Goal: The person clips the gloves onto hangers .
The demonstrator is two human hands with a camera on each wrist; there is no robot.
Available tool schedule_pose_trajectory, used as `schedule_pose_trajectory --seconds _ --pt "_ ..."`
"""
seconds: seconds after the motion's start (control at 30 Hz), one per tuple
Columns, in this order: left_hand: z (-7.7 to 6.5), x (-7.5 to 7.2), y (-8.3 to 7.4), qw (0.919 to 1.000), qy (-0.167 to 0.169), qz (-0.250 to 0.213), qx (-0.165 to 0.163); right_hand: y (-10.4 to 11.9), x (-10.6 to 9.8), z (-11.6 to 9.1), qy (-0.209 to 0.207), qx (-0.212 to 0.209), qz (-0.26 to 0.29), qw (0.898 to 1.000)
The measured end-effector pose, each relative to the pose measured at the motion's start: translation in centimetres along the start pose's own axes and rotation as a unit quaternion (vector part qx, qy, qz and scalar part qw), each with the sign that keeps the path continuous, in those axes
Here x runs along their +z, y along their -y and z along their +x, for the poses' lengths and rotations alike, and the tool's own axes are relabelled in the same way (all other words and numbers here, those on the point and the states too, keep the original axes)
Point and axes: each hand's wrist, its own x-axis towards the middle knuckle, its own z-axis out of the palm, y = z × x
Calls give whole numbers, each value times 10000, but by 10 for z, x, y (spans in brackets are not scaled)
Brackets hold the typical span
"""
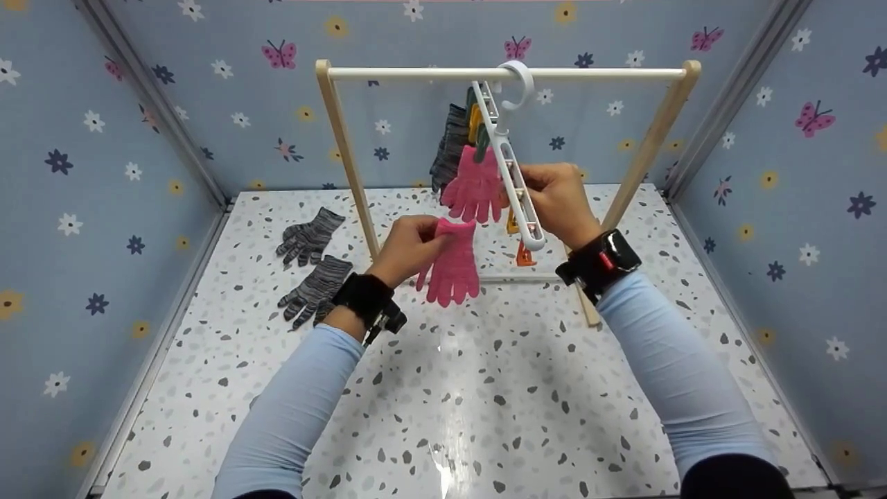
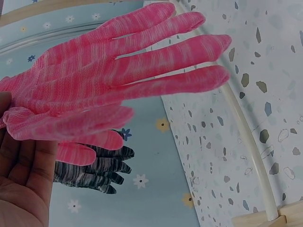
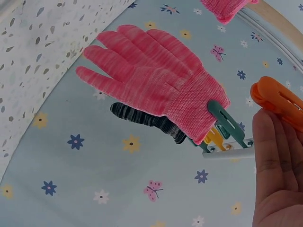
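Note:
My left hand [image 1: 410,248] pinches a pink knit glove [image 1: 455,269] by its cuff, fingers hanging down. In the left wrist view that glove [image 2: 90,71] spreads across the top. My right hand [image 1: 563,202] is at the near half of a white clip hanger [image 1: 511,174], pinching an orange clothespin [image 3: 279,100]; the thumb is hidden in the right wrist view. A green clothespin [image 3: 227,120] holds another pink glove [image 3: 156,78] by the cuff. Behind it hangs a dark grey striped glove [image 1: 450,149], partly hidden.
The hanger hooks over the white rail [image 1: 416,73] of a wooden-legged rack [image 1: 346,149]. Two grey striped gloves [image 1: 310,235] lie on the speckled table [image 1: 416,395] at left. Another orange clothespin [image 1: 524,254] dangles below the hanger's near end. Flower-patterned walls [image 1: 229,41] enclose the table.

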Motion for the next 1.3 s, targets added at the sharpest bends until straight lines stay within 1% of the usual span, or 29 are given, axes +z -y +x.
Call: schedule_pose_trajectory --seconds 0.23,0.53,0.6,0.77,0.87,1.2,1.3 --pt "2 3 -3 9999 9 9 141 2 -1 0 116 125 331 9993" --pt "5 8 -8 9994 -26 2 354 1 0 2 -24 107 400 9991" --pt "6 9 -9 9992 -53 12 390 1 0 2 11 100 431 9990" --pt "7 12 -11 9992 -19 -110 388 1 -2 2 170 173 638 9977" --pt "8 14 -13 9992 6 -139 385 2 -3 1 170 254 719 9969" --pt "11 19 -21 9996 -26 -84 278 4 -2 2 62 391 482 9981" --pt "12 20 -23 9995 -46 -51 315 4 -1 2 11 381 409 9984"
